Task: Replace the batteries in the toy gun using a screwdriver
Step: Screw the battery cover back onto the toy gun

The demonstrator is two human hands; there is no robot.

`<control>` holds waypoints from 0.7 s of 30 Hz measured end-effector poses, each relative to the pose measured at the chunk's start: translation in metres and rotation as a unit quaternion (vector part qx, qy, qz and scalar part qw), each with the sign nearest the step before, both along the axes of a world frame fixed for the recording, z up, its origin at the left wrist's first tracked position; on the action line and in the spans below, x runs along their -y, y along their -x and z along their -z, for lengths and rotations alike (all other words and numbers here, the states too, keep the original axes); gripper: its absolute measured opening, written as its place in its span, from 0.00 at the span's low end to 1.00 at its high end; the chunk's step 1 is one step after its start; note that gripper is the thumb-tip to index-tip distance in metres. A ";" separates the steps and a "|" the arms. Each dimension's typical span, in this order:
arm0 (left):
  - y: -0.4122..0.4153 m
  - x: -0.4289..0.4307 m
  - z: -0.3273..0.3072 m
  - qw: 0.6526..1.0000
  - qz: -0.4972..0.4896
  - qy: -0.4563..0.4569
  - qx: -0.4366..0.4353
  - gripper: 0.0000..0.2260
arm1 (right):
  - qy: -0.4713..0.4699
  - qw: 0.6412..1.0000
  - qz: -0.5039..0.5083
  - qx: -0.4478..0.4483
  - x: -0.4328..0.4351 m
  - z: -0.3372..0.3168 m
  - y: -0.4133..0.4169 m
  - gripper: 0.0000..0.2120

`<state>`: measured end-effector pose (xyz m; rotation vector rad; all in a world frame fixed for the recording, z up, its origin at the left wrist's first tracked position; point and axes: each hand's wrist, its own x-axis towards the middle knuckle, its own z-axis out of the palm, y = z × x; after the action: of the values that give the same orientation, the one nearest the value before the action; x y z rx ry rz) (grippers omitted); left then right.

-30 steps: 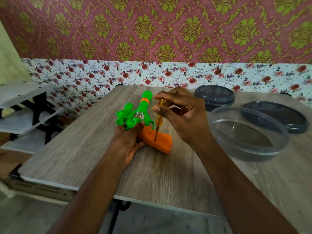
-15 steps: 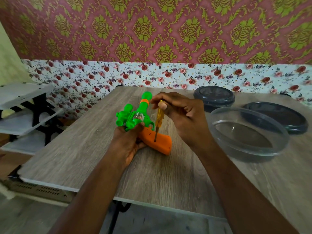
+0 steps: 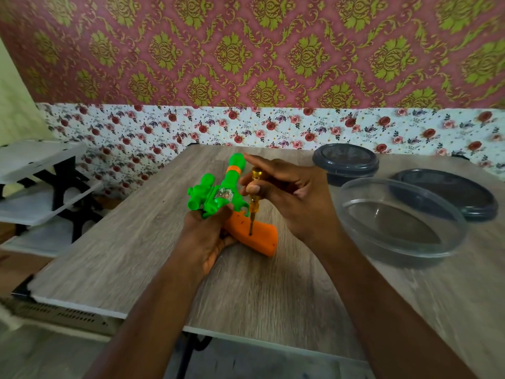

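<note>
toy gun lies on the table left of the clear bowl, well apart from it, green barrel pointing away, orange grip toward the bowl

change vs half a second ago: screwdriver tip sits on the same spot of the orange grip, shaft near upright, but the right hand has rolled its hold. Thumb and curled fingers now pinch the yellow handle and the index finger sticks out straight over the barrel. Left hand unchanged, wrapped round the green body, steadying it

reads as a twist of the screw mid-way, so the unscrewing step is under way. Battery cover looks still on; can't tell how far out the screw is

counts: 1 toy gun, 1 screwdriver, 2 hands, 1 clear bowl, 2 dark round lidded pieces, one behind the bowl, one behind and to its right. Batteries seen: 0
</note>
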<state>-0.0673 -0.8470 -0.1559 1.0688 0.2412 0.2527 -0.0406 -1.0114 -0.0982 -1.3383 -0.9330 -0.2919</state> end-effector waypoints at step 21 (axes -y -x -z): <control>-0.002 0.000 0.000 1.000 -0.013 -0.009 -0.025 0.15 | 0.024 0.997 0.061 0.051 0.005 -0.002 -0.003 0.14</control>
<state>-0.0650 -0.8468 -0.1562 1.0907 0.2974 0.2519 -0.0379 -1.0159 -0.0960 -1.4388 -0.9500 -0.4365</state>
